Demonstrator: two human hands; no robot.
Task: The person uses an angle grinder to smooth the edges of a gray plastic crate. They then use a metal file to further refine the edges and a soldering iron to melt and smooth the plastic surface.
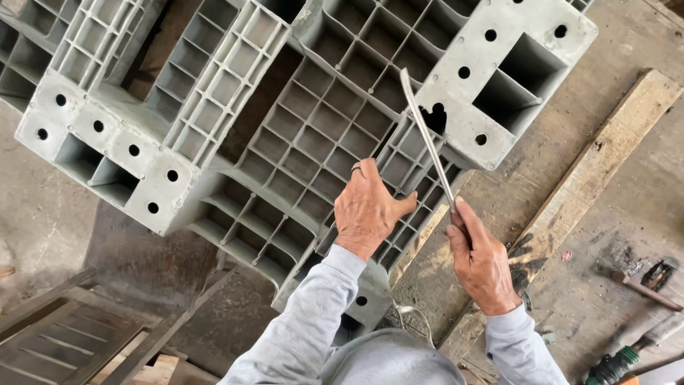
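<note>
Grey plastic: upturned pallet [299, 135], ribbed underside facing up, tilted over a concrete floor [43, 214].
Left hand [367, 210]: flat against the ribs, fingers spread and gripping nothing, just bracing; ring on one finger.
Right hand [481, 260]: fingers closed tight round the lower end of a thin metal blade [426, 135].
Blade tip: up at a jagged dark break [433, 117] in the corner block [499, 71], touching or just beside it, hard to call.
Done so far: break open and ragged, no patch or fill visible.
Left: apparently the whole mend.
Nearby: wooden plank [605, 157] on the right, hammer [645, 289] beyond it.
</note>
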